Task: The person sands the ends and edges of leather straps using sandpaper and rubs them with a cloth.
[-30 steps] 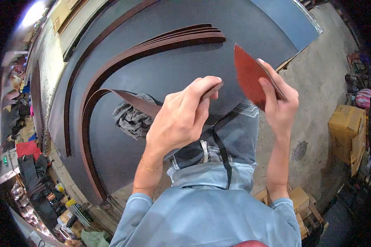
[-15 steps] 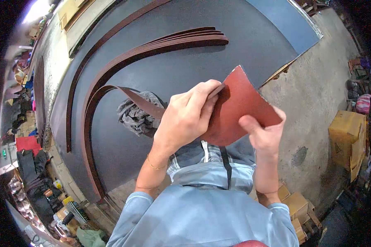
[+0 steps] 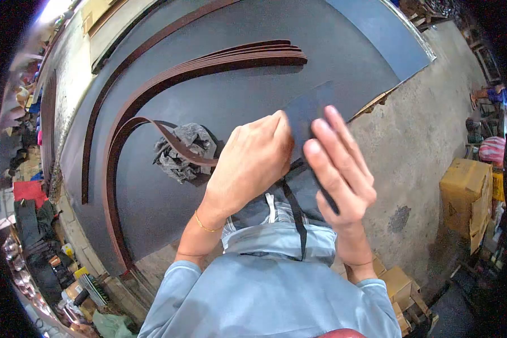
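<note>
A flexible sheet [image 3: 305, 114], dark blue-grey on the side now facing me, is blurred between my hands. My left hand [image 3: 250, 149] is closed in a fist around the end of a thin brown strip [image 3: 180, 147], which runs in from the left; its gripped end is hidden. The sheet's near edge touches or passes behind this fist. My right hand [image 3: 343, 169] has long, nearly straight fingers lying along the sheet. A dark edge shows between its thumb and fingers. Under the strip lies a crumpled grey cloth [image 3: 188, 138].
A stack of curved brown strips [image 3: 219, 61] lies across the dark tabletop [image 3: 253, 34], with another single strip [image 3: 108, 84] beyond it. Cardboard boxes [image 3: 462, 191] stand on the concrete floor [image 3: 417, 141] to the right. Assorted clutter [image 3: 67, 270] fills the left side.
The sheet has turned from its red-brown face to its dark face. My right hand has turned over and moved up, its fingers now in front of the sheet. My left hand stays closed.
</note>
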`<state>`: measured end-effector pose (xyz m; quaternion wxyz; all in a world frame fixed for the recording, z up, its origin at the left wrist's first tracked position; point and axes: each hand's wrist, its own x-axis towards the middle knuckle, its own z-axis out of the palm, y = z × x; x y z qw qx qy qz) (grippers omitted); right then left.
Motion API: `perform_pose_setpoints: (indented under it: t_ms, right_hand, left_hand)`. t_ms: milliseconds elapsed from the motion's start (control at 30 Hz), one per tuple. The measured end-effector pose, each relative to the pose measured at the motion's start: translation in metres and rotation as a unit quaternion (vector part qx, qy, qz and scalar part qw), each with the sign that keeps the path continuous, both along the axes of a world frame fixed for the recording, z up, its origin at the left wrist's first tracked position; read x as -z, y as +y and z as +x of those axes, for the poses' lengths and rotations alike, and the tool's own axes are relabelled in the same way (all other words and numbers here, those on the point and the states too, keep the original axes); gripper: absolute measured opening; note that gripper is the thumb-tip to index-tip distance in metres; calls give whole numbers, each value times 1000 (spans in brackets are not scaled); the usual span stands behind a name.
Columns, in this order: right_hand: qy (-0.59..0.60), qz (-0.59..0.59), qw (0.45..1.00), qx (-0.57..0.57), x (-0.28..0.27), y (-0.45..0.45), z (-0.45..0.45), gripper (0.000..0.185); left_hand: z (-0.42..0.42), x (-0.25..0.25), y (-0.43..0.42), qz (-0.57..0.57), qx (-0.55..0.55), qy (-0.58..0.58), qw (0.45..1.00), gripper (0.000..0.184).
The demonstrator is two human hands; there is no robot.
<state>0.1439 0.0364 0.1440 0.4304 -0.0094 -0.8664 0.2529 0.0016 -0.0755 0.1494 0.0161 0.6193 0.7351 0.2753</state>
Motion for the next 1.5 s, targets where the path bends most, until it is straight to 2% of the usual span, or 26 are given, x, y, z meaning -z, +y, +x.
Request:
perform_pose_setpoints:
  t_ms: [33,100,133,167,233,267,367,433,467,567,633,667,700,733,767,833,900,967,1000,1033,1100,1167,1233,1300,1367,1500]
  right_hand:
    - [-55,-27,998,-10,-8,0,1,43]
    - [-51,-99,992,59,12,17,-10,49]
    - [-71,-153,984,54,21,28,-14,61]
    - [-71,-152,984,53,24,26,-10,61]
    - [32,-138,986,89,19,16,-8,67]
    - [50,-106,992,48,14,7,-3,68]
    - [33,-93,994,39,20,-1,-12,65]
    - [-37,-220,974,37,39,20,-19,58]
    - [-16,-214,973,80,40,18,-16,50]
    - [67,-140,986,58,15,0,-5,47]
    - [31,-170,984,51,16,-3,-10,35]
    - [13,-184,982,48,16,-4,-12,29]
    - [-35,-271,961,53,23,1,-15,28]
    - [-11,-287,954,84,29,1,-20,29]
    - [-11,-286,954,83,31,-2,-17,29]
    - [112,-172,974,91,19,-13,-13,30]
    - [100,-113,986,70,17,-12,-13,36]
    - [-16,-202,975,94,31,0,-15,34]
    - [-52,-325,940,83,34,2,-19,34]
    - [-52,-324,941,83,33,0,-15,34]
    - [66,-233,956,167,22,-5,-6,34]
    - [93,-256,949,158,20,-14,0,32]
    - [109,-96,984,106,22,-16,-4,29]
    - [99,-129,978,131,36,-10,-11,28]
    - [14,-233,963,137,40,-4,-9,31]
    - [109,-108,984,90,14,-17,-1,33]
  left_hand:
    - [1,0,1,1,-1,1,1000,27]
    - [6,0,2,44,-27,15,999,26]
    - [8,-3,1,42,-38,4,998,26]
    - [8,-4,0,43,-39,5,998,26]
    - [5,-4,1,30,-48,18,998,29]
    - [7,-6,-2,25,-54,13,998,29]
    - [6,-11,0,-26,-28,9,999,28]
    - [6,-2,1,59,-30,8,998,28]
    - [6,-2,1,60,-28,10,998,28]
    - [10,-6,-2,44,-40,28,998,29]
    - [7,-19,-1,7,-29,38,999,30]
    - [4,-11,0,37,-28,53,997,32]
    - [6,-12,1,41,-32,53,997,32]
    - [8,-14,1,51,-38,24,998,27]
    - [9,-15,2,59,-44,-6,997,23]
    - [8,-20,1,52,-49,7,997,23]
    - [7,-32,1,-40,-33,23,998,26]
    - [8,-29,1,-5,-31,16,999,27]
    - [9,-27,1,26,-30,12,999,28]
    - [8,-28,1,28,-31,12,999,28]
    - [8,-30,1,-4,-44,35,998,29]
    - [10,-33,0,-8,-36,29,999,28]
    - [9,-34,3,-4,-19,34,999,27]
    - [9,-30,2,26,-24,49,998,26]
    - [12,-35,0,28,-25,62,997,27]
    - [15,-39,-1,-13,-28,68,997,25]
